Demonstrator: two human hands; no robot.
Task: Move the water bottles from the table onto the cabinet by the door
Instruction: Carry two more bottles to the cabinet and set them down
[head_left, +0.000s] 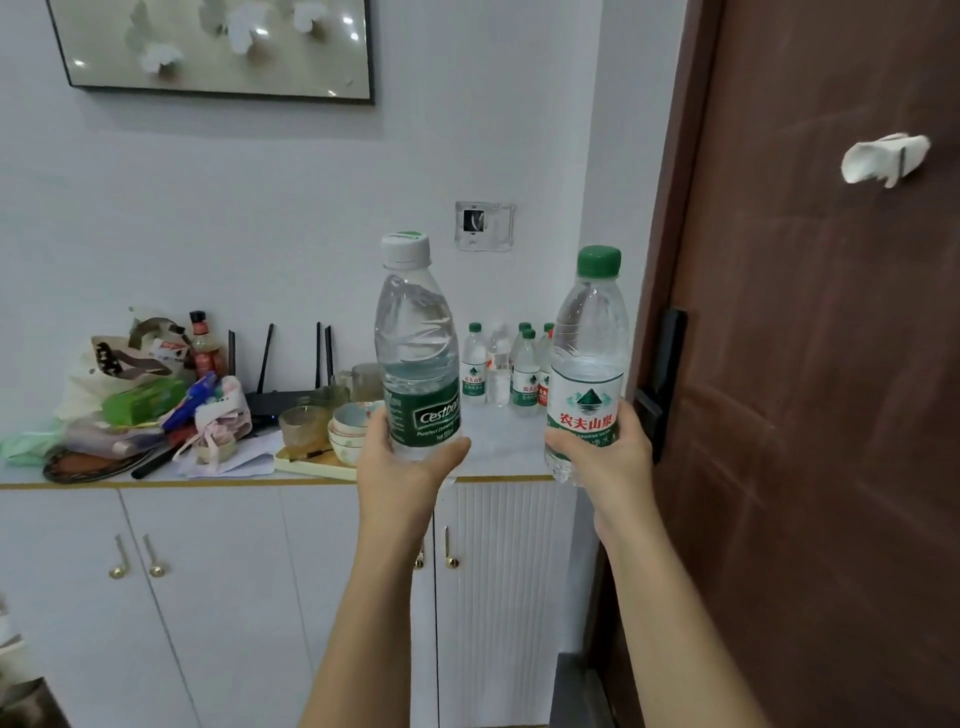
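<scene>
Risk first: knocking over the cluster of bottles (511, 369) already standing at the cabinet (498, 470) top's right rear corner, or clipping the stacked bowls (349, 431) near the front edge while setting down. Left hand (402, 457) clenched around the white-capped bottle (418, 353), right hand (605, 452) wrapped around the green-capped bottle (589, 364), both upright, held in the air before the front edge, beside the door (810, 364). Both capped and largely full of clear water; air only in the shoulders.
</scene>
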